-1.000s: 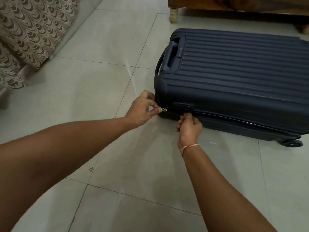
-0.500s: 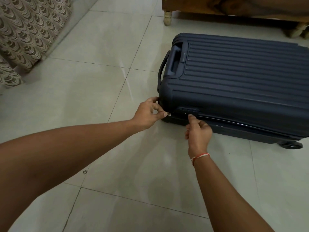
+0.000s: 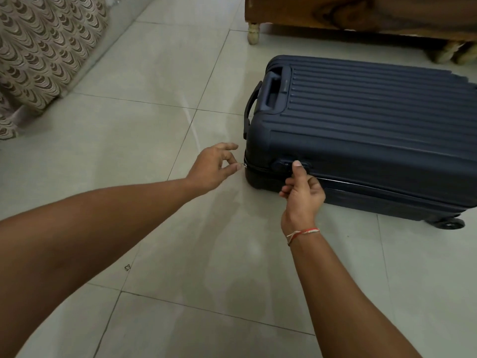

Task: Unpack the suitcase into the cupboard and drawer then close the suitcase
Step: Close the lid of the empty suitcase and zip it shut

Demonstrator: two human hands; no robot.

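Note:
A dark blue ribbed suitcase (image 3: 366,130) lies flat and closed on the tiled floor, handle end toward the left. My left hand (image 3: 214,167) pinches a small metal zipper pull (image 3: 244,165) at the case's near left corner, thumb and forefinger together, other fingers spread. My right hand (image 3: 302,188) is at the combination lock (image 3: 282,164) on the near side, thumb pressed against it and the fingers curled below. A red thread band circles the right wrist.
A wooden piece of furniture (image 3: 361,14) on turned legs stands just behind the suitcase. A patterned curtain (image 3: 38,47) hangs at the far left. A suitcase wheel (image 3: 450,224) juts out at the near right. Pale floor tiles (image 3: 142,125) surround the case.
My left hand has drawn the zipper pull left to the corner of the case. My right thumb now presses on the lock. The view has shifted slightly.

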